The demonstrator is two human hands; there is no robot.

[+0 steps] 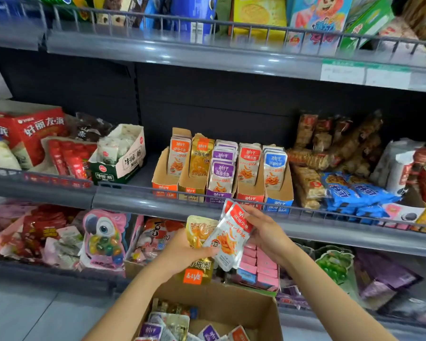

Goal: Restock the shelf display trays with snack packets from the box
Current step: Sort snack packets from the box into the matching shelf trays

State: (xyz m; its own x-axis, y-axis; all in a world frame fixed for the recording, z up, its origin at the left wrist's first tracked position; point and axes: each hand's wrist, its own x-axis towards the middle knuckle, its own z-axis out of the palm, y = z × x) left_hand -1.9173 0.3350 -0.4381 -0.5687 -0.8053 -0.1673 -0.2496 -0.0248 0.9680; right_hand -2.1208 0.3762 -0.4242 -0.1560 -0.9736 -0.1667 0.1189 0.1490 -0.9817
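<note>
At the snack shelf (133, 201), my right hand (266, 232) pinches a red-topped packet (231, 235) by its upper edge, thumb in front and fingers curled behind. My left hand (182, 252) grips two gold packets (198, 230), one showing above the palm and one hanging upside down below it. The red-topped packet stands nearly upright, with its long axis tipped so the red end leans right. That end points at the red tray (249, 190), which sits straight above it beyond the shelf rail, so the right hand is the nearer one for that slot.

Five cardboard trays stand side by side. From the left they are the orange tray (164, 179), gold tray (191, 183), purple tray (218, 193), the red tray, and the blue tray (280, 193). I count one red-topped packet for certain, and a red sliver behind it may be a second. The box (231, 308) sits open below my arms with mixed packets loose inside.
</note>
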